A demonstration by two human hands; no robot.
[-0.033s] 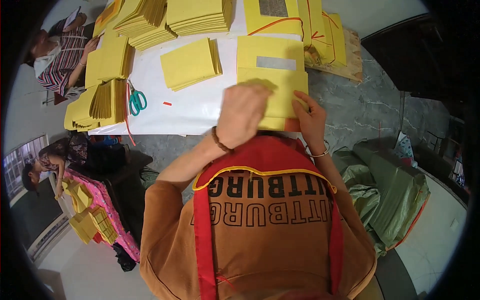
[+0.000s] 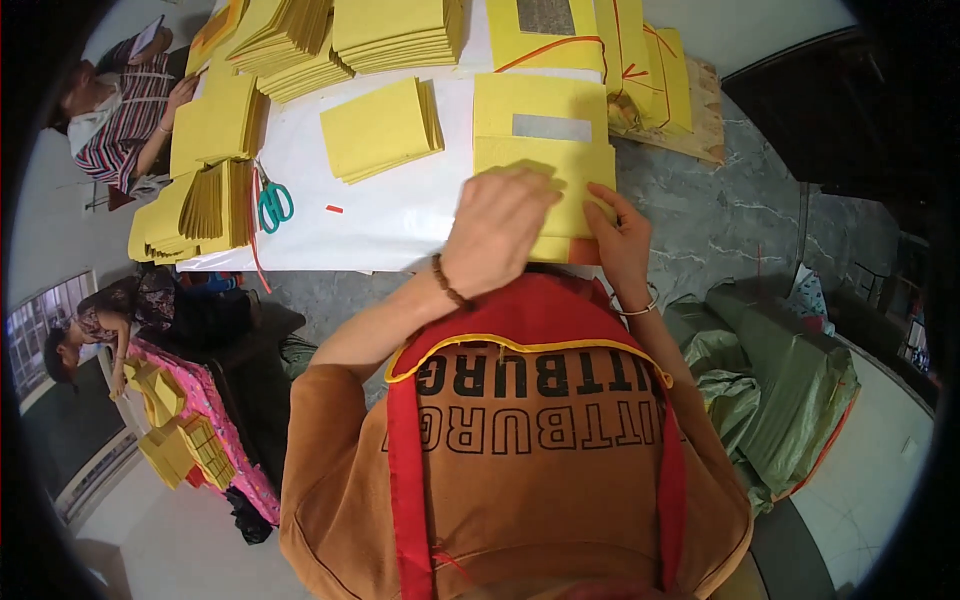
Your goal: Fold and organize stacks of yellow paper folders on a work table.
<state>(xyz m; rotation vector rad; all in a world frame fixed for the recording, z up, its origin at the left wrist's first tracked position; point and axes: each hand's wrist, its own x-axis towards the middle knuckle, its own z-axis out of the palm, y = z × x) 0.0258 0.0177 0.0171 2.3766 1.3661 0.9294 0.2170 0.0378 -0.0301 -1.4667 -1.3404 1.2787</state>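
Observation:
In front of me on the table lies a folded piece of yellow paper [image 2: 578, 165], with a red-orange patch at its near right corner. My left hand [image 2: 508, 215], a brown bead bracelet at its wrist, rests on this paper with bent fingers lying over it, partly hidden from above. At the right edge, my right hand [image 2: 625, 240] grips the paper between thumb and forefinger. Just beyond lies another yellow sheet [image 2: 540, 95] with a grey rectangle, partly covered by the nearer paper.
Several yellow stacks [image 2: 395, 35] stand along the far and left sides of the white table [image 2: 300, 240]. A loose yellow bundle [image 2: 380, 130] lies left of my work. Green-handled scissors [image 2: 275, 205] rest by the left stacks. Two other people sit at left; green sacks [image 2: 765, 370] stand at right.
My left hand has slid slightly to the right across the yellow paper. My right hand keeps its place at the paper's right edge.

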